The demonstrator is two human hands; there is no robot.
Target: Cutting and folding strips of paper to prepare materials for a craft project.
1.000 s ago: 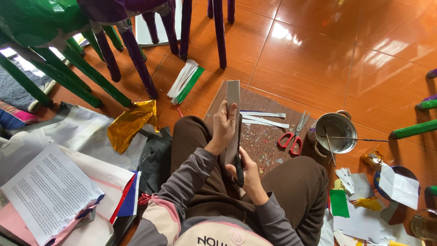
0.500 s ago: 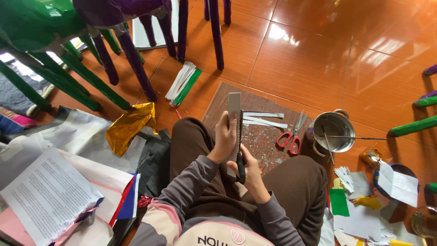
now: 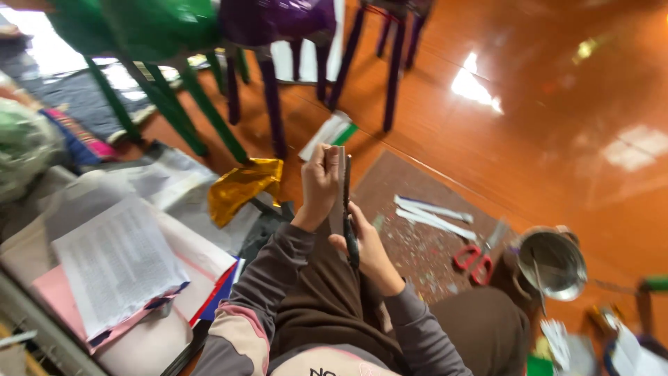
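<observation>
- Head view, hands: left hand [image 3: 321, 184] is raised over the lap, fingers curled round the upper part of a narrow grey strip [image 3: 339, 186] that looks like card or stiff paper. The strip stands nearly upright in the picture, seen almost edge-on, its long axis running from the lap up toward the chair legs.
- Head view, tool: right hand [image 3: 367, 249] sits just below and to the right of the left one, clenched on a slim dark tool [image 3: 348, 209] that looks like a craft knife. Its long axis lies parallel to the strip and right against the strip's right edge, tip pointing away from the body.
- Head view, relation: strip and tool are touching or nearly so. The left hand grips nearer the strip's top, the right hand nearer its bottom, so the tool lies between the two hands along the strip's length. Motion blur hides whether the tip bites into the edge.
- Head view, surroundings: a brown cutting board [image 3: 417, 230] lies on the orange floor past the knees, bearing white paper strips [image 3: 433, 214]; red-handled scissors [image 3: 474, 259] and a small metal pot [image 3: 553, 261] are to the right, gold foil [image 3: 243, 186] and printed sheets [image 3: 118, 261] to the left.
</observation>
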